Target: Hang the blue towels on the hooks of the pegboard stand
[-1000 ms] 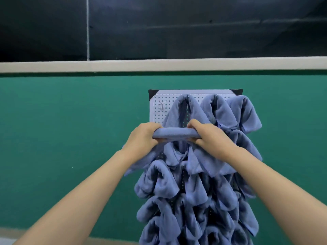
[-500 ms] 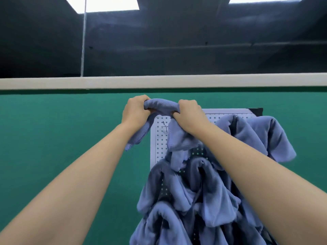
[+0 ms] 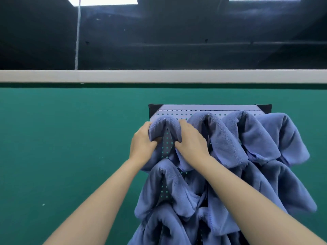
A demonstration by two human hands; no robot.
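Green wall [image 3: 70, 156]: fills the backdrop from where I'm watching.
Pegboard stand [image 3: 203, 110]: white and perforated with black corner caps. Mostly buried, so only the top strip and a few gaps show.
Hung towels [image 3: 230, 138]: blue, plushy, drooping in overlapping peaks across the top row and below.
What changed: half a second back the new towel [image 3: 164, 125] was a bunched roll held up at the board's top-left corner. Now it's draped in a peak there, both sides pulled down. I'd call this one basically hung, and the top row looks full.
New towel: sits top-left, beside the next peak, with dotted board showing between its two folds.
Left hand [image 3: 141, 145]: fingers curled into the left fold, gripping it.
Right hand [image 3: 191, 142]: fingers curled round the right fold, thumb tucked under.
Hook: hidden under the peak, so I can't tell whether it's really caught.
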